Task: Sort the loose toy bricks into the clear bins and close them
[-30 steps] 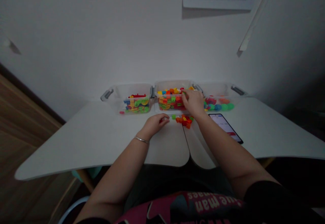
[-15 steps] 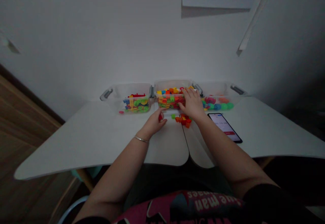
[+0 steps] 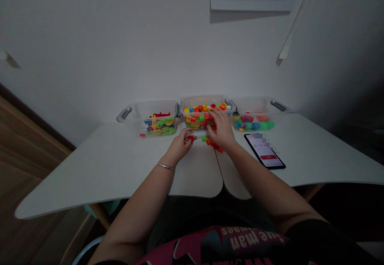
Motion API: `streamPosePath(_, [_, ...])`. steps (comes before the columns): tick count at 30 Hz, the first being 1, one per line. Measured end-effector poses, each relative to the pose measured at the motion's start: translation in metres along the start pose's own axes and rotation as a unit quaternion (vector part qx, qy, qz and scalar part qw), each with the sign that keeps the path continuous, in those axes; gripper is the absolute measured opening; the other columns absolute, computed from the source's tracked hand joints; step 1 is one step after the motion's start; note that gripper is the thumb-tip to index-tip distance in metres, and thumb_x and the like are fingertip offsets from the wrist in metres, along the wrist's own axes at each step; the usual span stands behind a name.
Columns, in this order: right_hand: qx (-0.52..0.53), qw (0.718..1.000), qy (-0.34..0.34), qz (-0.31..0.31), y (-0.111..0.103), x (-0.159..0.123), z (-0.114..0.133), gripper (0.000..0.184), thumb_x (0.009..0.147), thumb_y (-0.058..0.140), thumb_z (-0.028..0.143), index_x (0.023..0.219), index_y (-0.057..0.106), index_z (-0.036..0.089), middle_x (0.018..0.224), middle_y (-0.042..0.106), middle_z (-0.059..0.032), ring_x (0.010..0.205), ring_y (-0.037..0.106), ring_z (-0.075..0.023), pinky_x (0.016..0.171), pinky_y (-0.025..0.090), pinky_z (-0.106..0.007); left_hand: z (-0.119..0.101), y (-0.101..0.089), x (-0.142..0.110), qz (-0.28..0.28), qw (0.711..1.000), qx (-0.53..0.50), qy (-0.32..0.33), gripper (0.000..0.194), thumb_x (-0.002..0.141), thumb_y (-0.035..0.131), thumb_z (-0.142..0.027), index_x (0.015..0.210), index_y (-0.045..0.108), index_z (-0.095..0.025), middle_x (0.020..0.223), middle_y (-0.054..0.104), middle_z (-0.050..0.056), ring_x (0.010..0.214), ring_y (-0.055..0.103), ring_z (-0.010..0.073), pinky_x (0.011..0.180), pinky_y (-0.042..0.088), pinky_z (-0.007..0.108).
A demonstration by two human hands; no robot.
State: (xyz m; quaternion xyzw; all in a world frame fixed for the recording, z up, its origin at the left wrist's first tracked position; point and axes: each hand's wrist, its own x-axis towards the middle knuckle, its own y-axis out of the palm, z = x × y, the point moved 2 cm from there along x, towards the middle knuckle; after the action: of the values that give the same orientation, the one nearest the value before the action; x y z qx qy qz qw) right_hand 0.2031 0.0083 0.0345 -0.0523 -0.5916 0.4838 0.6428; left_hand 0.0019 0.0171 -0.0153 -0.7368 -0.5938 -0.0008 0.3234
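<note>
My left hand [image 3: 180, 145] is closed, thumb and fingers pinching a small red toy block [image 3: 190, 137] just above the table. My right hand [image 3: 222, 129] reaches to the front right of the middle clear bin [image 3: 204, 99], fingers apart and nothing visible in them. That bin holds many coloured toy blocks [image 3: 198, 119], partly covered by the right fingers. On the table below the right hand lies a small cluster of orange and red blocks [image 3: 214, 145], partly hidden by it. A green block [image 3: 204, 138] sits at the cluster's left end, between both hands.
A left clear bin [image 3: 139, 117] holds mixed coloured pieces; a right clear bin [image 3: 252, 101] holds rounder pieces. A small red piece [image 3: 142, 135] shows near the left bin's front corner. The phone [image 3: 265, 151] lies right of my right arm. A seam divides the white table [image 3: 114, 165].
My right hand has come down and slightly left from the middle bin's rim to its front, covering more of the cluster. My left fingers have turned, showing more of the red block.
</note>
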Motion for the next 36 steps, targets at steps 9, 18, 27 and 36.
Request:
streamPosePath(9, [0.112,0.991,-0.049,0.059,0.035,-0.042,0.040,0.043,0.080,0.058,0.014,0.123,0.059,0.020,0.137,0.057,-0.0129,0.129,0.050,-0.0271,0.111,0.039,-0.050,0.002,-0.002,0.001,-0.010,0.999,0.036,0.004,0.043,0.086,0.059,-0.024,0.128,0.050,-0.019,0.105,0.071,0.008,0.085,0.069,0.0171,0.071,0.053,0.027])
streamPosePath(18, [0.125,0.986,-0.035,0.108,0.039,-0.046,0.038,0.028,0.084,0.057,0.013,0.109,0.066,0.021,0.113,0.070,-0.0094,0.108,0.061,-0.0260,0.099,0.046,-0.045,-0.007,-0.003,-0.005,0.058,0.998,0.025,-0.008,0.062,0.084,0.066,-0.030,0.140,0.042,-0.019,0.088,0.072,0.003,0.079,0.069,0.0182,0.073,0.054,0.029])
streamPosePath(27, [0.112,0.983,-0.009,0.146,0.044,-0.047,0.031,0.018,0.088,0.057,0.015,0.103,0.065,0.019,0.106,0.070,-0.0098,0.104,0.061,-0.0259,0.096,0.047,-0.043,-0.003,-0.001,-0.005,0.073,0.996,0.043,-0.002,0.054,0.085,0.063,-0.032,0.135,0.049,-0.017,0.088,0.072,0.005,0.079,0.069,0.0193,0.074,0.053,0.030])
streamPosePath(36, [0.158,0.985,0.014,0.068,0.030,-0.037,0.019,0.021,0.088,0.052,0.015,0.102,0.066,0.020,0.106,0.069,-0.0105,0.102,0.062,-0.0244,0.095,0.048,-0.042,-0.009,-0.005,-0.004,0.050,0.994,0.095,0.016,0.044,0.086,0.054,-0.020,0.130,0.055,-0.016,0.085,0.071,0.004,0.073,0.066,0.0162,0.070,0.051,0.027])
